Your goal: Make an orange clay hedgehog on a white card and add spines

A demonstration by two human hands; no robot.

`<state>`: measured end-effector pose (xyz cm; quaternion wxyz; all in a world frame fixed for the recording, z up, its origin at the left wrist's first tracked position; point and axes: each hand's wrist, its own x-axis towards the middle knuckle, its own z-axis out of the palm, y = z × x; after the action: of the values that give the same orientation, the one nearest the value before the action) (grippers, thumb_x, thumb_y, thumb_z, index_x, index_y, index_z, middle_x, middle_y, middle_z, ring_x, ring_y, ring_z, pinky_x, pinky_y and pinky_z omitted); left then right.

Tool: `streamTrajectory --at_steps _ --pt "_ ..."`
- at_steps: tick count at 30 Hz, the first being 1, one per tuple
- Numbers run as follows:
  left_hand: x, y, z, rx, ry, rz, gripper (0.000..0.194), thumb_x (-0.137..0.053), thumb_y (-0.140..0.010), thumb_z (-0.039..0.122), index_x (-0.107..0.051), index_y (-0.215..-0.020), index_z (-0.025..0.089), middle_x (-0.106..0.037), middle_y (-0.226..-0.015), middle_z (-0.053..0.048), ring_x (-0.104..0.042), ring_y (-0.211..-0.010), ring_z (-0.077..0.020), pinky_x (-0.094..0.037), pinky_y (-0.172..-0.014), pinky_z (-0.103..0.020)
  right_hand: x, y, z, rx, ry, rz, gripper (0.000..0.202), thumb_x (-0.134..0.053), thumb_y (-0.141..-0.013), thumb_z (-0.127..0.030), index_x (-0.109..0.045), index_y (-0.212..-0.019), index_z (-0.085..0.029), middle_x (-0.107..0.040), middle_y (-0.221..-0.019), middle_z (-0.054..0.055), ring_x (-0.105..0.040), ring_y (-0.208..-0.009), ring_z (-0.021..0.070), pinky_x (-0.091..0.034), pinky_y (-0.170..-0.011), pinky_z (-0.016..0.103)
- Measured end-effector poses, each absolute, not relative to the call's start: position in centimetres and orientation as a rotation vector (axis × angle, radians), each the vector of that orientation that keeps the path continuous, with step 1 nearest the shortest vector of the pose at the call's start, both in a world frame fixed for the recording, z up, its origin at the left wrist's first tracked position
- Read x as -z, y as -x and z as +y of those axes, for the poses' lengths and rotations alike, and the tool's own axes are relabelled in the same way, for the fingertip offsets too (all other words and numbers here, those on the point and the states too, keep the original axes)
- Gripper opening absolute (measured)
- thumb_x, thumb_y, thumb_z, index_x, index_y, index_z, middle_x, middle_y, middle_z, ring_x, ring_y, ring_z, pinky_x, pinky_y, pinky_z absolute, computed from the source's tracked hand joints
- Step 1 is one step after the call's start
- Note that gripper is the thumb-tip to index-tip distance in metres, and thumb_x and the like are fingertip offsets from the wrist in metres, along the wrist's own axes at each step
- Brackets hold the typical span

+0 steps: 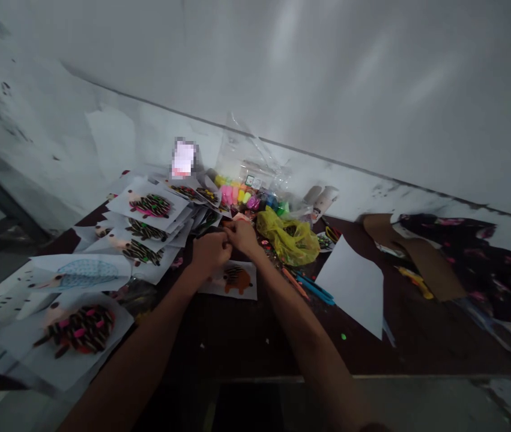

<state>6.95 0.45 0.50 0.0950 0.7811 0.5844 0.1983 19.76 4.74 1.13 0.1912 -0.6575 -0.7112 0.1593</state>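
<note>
My left hand point(211, 252) and my right hand point(242, 236) meet above the middle of the table. Both have their fingers closed and touching each other; whatever lies between the fingertips is too small and dark to name. Just below them lies a white paper card point(208, 287) bearing an orange hedgehog figure point(237, 279) with dark striped spines on its back. A crumpled yellow plastic bag point(289, 237) sits right beside my right hand. Behind the hands, sticks of coloured modelling clay point(239, 195) lie with a clear plastic bag point(248, 153).
Overlapping paper sheets with hedgehog figures point(149, 204) cover the left side. A lit phone point(184, 158), blurred out, leans near the wall. Right of the yellow bag are blue tools point(314, 289), an orange stick point(295, 282) and a white sheet point(354, 285). Dark floral cloth point(475, 258) lies far right.
</note>
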Motion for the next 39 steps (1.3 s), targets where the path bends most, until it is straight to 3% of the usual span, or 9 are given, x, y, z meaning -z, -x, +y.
streamTrajectory --at_steps 8,15,20,24,30,35,39 --pt "-0.2 -6.4 0.9 -0.462 -2.367 1.768 0.029 -0.049 -0.086 0.019 -0.075 -0.095 0.012 -0.075 -0.096 -0.019 -0.072 -0.095 -0.0329 -0.052 -0.073 -0.036 -0.9 -18.1 6.4 -0.361 2.009 -1.942 0.021 -0.066 -0.09 -0.028 -0.074 -0.108 -0.02 -0.075 -0.109 0.013 -0.069 -0.103 0.0257 -0.048 -0.08 0.03" --pt "-0.3 -6.3 0.9 -0.456 -2.332 1.751 0.028 -0.05 -0.084 0.017 -0.076 -0.094 0.013 -0.076 -0.097 -0.019 -0.072 -0.095 -0.0343 -0.053 -0.074 -0.037 -0.9 -18.5 6.6 -0.42 1.999 -1.967 0.01 -0.066 -0.087 -0.021 -0.075 -0.09 -0.018 -0.076 -0.092 0.009 -0.07 -0.088 0.0209 -0.046 -0.072 0.026" --pt "-0.5 -6.2 1.0 -0.488 -2.275 1.773 0.03 -0.047 -0.087 0.019 -0.075 -0.097 0.014 -0.076 -0.097 -0.018 -0.072 -0.094 -0.0333 -0.053 -0.075 -0.037 -1.1 -20.4 5.4 -0.404 1.949 -1.932 0.017 -0.058 -0.091 -0.02 -0.074 -0.096 -0.018 -0.075 -0.09 0.005 -0.067 -0.085 0.0163 -0.044 -0.073 0.023" --pt "-0.2 -6.3 0.9 -0.496 -2.272 1.788 0.027 -0.049 -0.086 0.019 -0.073 -0.095 0.016 -0.075 -0.093 -0.016 -0.072 -0.09 -0.0307 -0.052 -0.074 -0.035 -0.8 -19.5 5.9 -0.475 1.902 -1.957 0.02 -0.056 -0.094 -0.021 -0.075 -0.098 -0.022 -0.075 -0.077 0.001 -0.067 -0.076 0.0137 -0.044 -0.069 0.02" --pt "0.3 -6.1 1.0 -0.723 -2.378 1.797 0.028 -0.046 -0.088 0.016 -0.072 -0.096 0.013 -0.071 -0.104 -0.019 -0.064 -0.104 -0.0314 -0.05 -0.088 -0.039 -0.1 -17.9 7.1 -0.458 1.951 -1.928 0.017 -0.06 -0.091 -0.021 -0.075 -0.083 -0.019 -0.076 -0.081 0.008 -0.068 -0.081 0.0182 -0.043 -0.067 0.024" --pt "0.8 -6.1 1.3 -0.719 -2.398 1.685 0.026 -0.047 -0.087 0.014 -0.072 -0.09 0.016 -0.07 -0.099 -0.018 -0.062 -0.103 -0.0328 -0.048 -0.091 -0.043 -0.3 -20.8 5.2 -0.416 1.917 -1.902 0.017 -0.055 -0.094 -0.023 -0.069 -0.087 -0.016 -0.074 -0.092 0.012 -0.065 -0.087 0.0201 -0.045 -0.077 0.027" --pt "1.1 -6.5 2.1 -1.035 -2.182 1.585 0.026 -0.048 -0.086 0.014 -0.071 -0.099 0.014 -0.07 -0.105 -0.016 -0.062 -0.108 -0.0301 -0.048 -0.099 -0.043 -0.7 -22.8 3.2 -0.429 1.807 -1.888 0.013 -0.05 -0.094 -0.021 -0.061 -0.087 -0.019 -0.07 -0.09 0.005 -0.062 -0.084 0.0181 -0.045 -0.078 0.027"
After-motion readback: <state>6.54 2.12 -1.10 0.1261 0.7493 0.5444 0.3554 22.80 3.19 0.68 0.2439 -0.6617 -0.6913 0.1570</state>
